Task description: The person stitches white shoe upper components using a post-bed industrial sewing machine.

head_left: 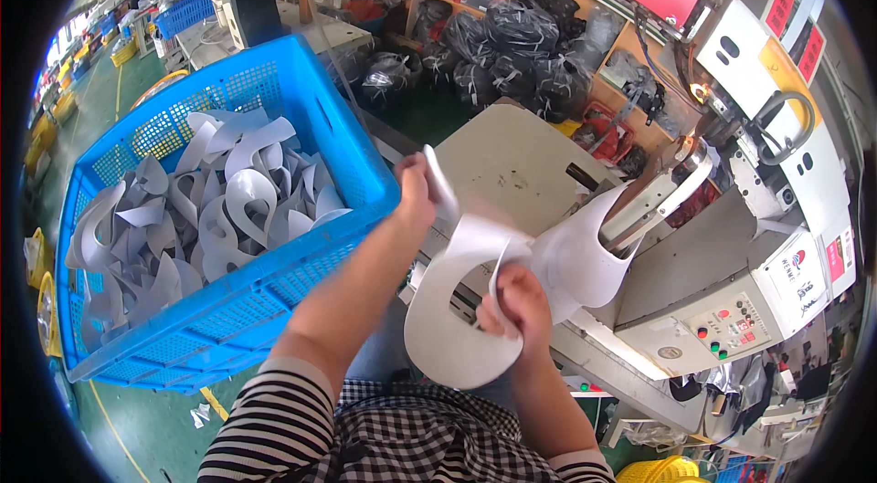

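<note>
My left hand (416, 191) is closed on the end of a narrow white strip (440, 183), beside the corner of the blue crate. Lower and to the right, my right hand (521, 300) grips the edge of a white curved sheet piece (438, 323), bent into an open ring in front of my body. Motion blur between the hands hides whether strip and ring are one piece. Just past my right hand, another white sheet (585, 255) wraps around the metal arm (653, 204) of a machine. Where these two sheets overlap, I cannot tell whether they are joined.
A blue plastic crate (315, 246) at left holds many loose white curved pieces (247, 200). Ahead lies a beige worktable (502, 163). The machine's control box (722, 328) with buttons stands at right. Black bundles in plastic (521, 36) fill shelves behind. A yellow basket (662, 469) sits low at right.
</note>
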A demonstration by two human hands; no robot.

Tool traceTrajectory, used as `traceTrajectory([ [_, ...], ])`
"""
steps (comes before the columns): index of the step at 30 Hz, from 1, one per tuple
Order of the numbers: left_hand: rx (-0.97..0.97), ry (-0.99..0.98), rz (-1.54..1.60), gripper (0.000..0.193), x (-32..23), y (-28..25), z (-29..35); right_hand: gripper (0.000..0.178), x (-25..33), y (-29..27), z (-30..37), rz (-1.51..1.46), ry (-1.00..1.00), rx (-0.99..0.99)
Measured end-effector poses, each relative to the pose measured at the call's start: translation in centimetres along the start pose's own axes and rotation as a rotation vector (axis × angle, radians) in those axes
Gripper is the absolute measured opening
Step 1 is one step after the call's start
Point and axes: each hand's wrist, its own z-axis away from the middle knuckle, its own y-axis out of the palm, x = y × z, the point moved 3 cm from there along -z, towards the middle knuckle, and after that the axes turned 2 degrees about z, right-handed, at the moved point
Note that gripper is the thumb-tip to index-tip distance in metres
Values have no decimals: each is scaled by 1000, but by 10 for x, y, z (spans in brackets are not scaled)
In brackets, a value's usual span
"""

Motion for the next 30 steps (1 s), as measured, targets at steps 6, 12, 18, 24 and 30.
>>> traceTrajectory([
  [6, 679, 195, -640, 24, -17, 28, 56, 11, 27, 15, 30, 636, -347, -163],
  [12, 1316, 252, -897, 45, -52, 19, 116, 10, 34, 13, 41, 673, -488, -201],
  [18, 1374, 310, -961, 51, -74, -3, 146, 9, 27, 18, 45, 659, -543, -303],
  [24, 1117, 549, -1085, 45, -79, -15, 178, 13, 22, 27, 46, 631, -650, -247],
  [30, 923, 416, -607, 29, -66, -23, 174, 42, 8, 43, 37, 698, -575, -226],
])
